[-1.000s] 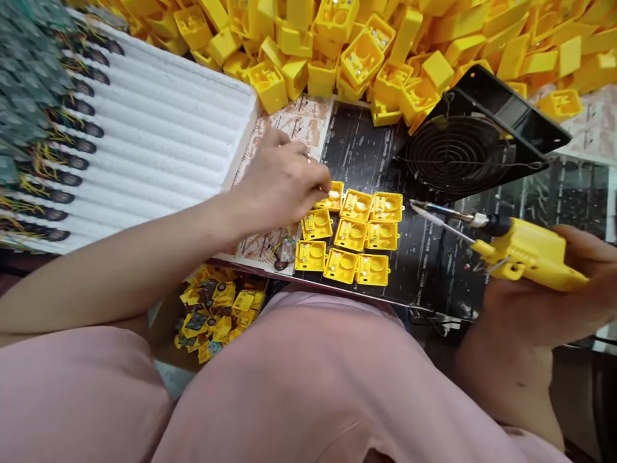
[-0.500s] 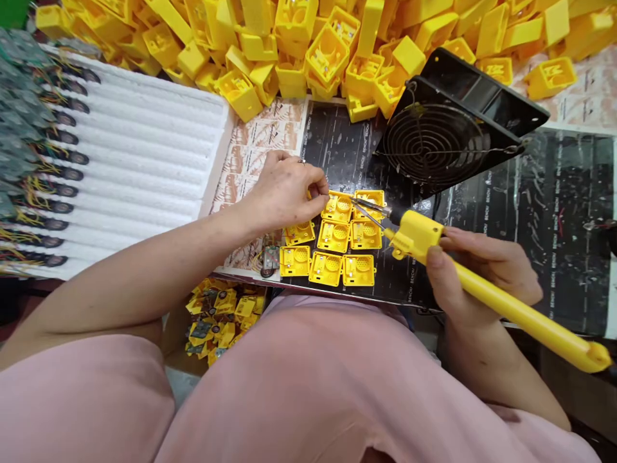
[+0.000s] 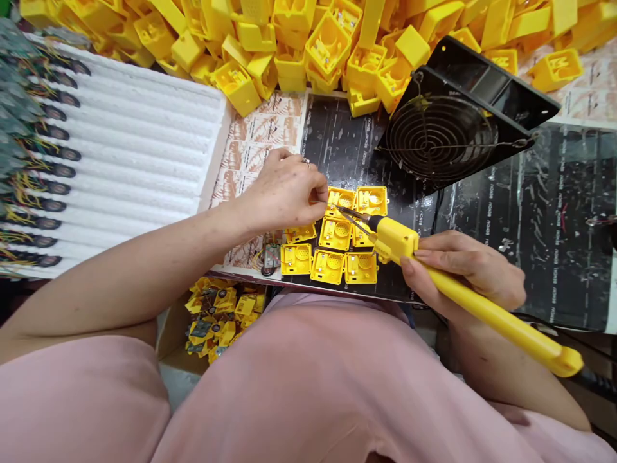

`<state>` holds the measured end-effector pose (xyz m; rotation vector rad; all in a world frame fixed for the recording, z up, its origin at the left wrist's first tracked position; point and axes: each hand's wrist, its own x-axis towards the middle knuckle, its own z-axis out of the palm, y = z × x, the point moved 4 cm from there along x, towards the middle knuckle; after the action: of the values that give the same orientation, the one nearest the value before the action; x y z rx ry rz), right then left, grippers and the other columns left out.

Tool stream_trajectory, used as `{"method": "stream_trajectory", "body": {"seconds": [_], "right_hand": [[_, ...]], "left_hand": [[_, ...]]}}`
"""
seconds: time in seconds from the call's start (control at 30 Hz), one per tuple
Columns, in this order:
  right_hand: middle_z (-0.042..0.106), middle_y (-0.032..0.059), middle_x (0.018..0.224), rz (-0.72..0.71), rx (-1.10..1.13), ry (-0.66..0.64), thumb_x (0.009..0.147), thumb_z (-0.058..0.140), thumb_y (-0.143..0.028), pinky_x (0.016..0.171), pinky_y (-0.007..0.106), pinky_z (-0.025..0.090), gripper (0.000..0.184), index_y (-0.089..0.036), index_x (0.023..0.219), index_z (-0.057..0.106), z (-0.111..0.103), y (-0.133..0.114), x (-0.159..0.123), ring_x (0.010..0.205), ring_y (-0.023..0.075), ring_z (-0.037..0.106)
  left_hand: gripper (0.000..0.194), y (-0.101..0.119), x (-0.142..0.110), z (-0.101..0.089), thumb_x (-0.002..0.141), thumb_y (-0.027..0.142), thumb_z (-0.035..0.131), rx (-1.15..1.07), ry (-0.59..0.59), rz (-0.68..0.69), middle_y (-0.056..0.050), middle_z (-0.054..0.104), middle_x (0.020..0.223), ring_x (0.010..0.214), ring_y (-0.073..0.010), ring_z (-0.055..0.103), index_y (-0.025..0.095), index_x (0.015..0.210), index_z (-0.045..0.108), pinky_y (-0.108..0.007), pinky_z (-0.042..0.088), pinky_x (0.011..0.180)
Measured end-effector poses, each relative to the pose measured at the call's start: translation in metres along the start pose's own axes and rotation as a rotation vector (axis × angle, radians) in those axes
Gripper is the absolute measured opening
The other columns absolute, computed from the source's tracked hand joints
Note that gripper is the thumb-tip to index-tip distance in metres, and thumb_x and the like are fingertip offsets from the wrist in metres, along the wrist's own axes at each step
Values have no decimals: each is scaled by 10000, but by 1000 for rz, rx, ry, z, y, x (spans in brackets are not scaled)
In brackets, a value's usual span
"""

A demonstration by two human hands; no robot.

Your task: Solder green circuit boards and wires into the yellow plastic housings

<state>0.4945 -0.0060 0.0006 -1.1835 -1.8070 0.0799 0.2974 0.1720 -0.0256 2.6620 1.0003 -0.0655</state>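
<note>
My right hand (image 3: 470, 273) grips a yellow soldering iron (image 3: 486, 305) by its handle. The iron's dark tip, with a thin metal tube beside it, points left into an open yellow plastic case (image 3: 343, 198) in the back row. At that case's left edge, my left hand (image 3: 295, 190) is closed in a pinch; what lies between its fingertips is too small to make out. Several more yellow cases (image 3: 328, 266) stand in rows around it, open side up, with small metal contacts inside. A grey part with wires (image 3: 270, 257) lies left of the front row.
A black fan (image 3: 448, 122) stands behind the iron. Yellow housings (image 3: 241, 87) are piled along the back. On the left, a white foam tray (image 3: 139, 141) holds grey wired modules (image 3: 22, 128) with round black parts. A box of yellow assemblies (image 3: 224, 318) sits below the table edge.
My right hand has moved the soldering iron left and slightly down, bringing its tip further into the case near my left fingertips. My left hand has stayed nearly still.
</note>
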Motion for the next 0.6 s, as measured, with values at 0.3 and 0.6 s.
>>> {"method": "stream_trajectory", "body": {"seconds": [0.3,0.6], "right_hand": [[760,-37,751,-96,-89,-62,932,873,-180,433,169,451,226,-217,925,650,4,-1,16,625,82,727],[768,-43,723,-92,-90,-112,943,849,-242,422,217,492,181,-266,873,684,3,2,20,549,111,698]], "left_hand": [[184,13,10,-7,816,314,597,61,-136,-39,2,742,817,1027,-259,721,221,794,755,-483,415,1171],[211,13,11,-5,840,335,596,74,-132,-29,-2,732,819,1081,-264,712,218,827,771,-469,396,1185]]}}
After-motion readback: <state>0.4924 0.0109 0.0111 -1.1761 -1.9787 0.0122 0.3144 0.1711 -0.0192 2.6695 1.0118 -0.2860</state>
